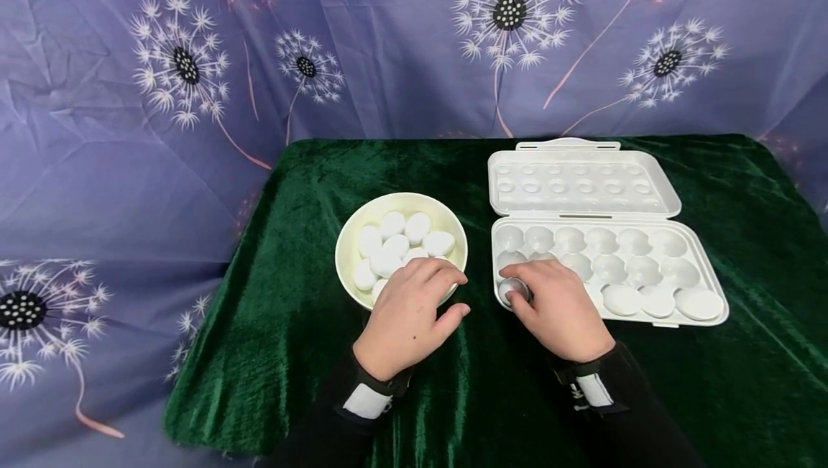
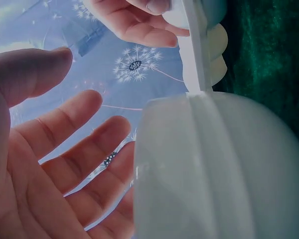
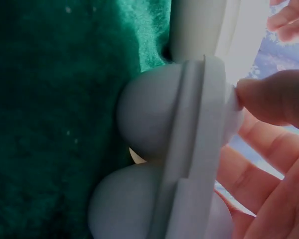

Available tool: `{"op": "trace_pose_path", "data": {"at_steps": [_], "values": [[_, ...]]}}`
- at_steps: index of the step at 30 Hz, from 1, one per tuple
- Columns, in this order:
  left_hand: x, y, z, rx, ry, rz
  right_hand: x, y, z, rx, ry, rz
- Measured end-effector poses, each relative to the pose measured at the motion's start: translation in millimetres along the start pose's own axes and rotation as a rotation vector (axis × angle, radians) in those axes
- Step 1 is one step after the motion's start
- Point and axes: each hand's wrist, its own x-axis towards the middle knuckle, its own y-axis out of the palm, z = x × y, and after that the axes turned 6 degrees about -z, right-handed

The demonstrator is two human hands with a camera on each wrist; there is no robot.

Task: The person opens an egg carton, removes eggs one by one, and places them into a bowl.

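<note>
My right hand point(image 1: 563, 303) holds a white egg point(image 3: 231, 114) between thumb and fingers, low in the front-left hollow of a white plastic egg box point(image 1: 701, 238). The thumb tip lies against the egg where it rises above the rim. In the right wrist view, another egg point(image 3: 222, 216) shows in the neighbouring hollow. Several more eggs point(image 1: 699, 304) sit along the front row, part of which my right hand hides. My left hand point(image 1: 410, 317), fingers spread and loosely bent, hovers over the near rim of a cream bowl point(image 1: 349, 227) heaped with white eggs point(image 1: 417, 227).
The egg box's lid point(image 1: 582, 198) lies folded back toward the far edge of the table. Dark green velvet point(image 1: 291, 295) covers the table, and a purple dandelion-print curtain point(image 1: 401, 44) hangs behind it and on the left.
</note>
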Motion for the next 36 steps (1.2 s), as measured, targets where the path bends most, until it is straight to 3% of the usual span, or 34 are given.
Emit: {"op": "trace_pose_path", "data": {"at_steps": [9,22,29,36], "values": [[1.2,2.2,0.7,-0.002,0.027,0.014,-1,6,-1,-0.065,0.043,0.040],[1.4,3.7,0.3,-0.003,0.033,0.024,-1,6,-4,-0.023,0.039,0.037],[1.7,8.2,-0.2,-0.009,0.015,0.031,-2,3,0,0.131,0.063,-0.048],[4.3,13.2,-3.9,-0.040,0.027,0.010,-4,0,11,0.403,0.033,-0.130]]}}
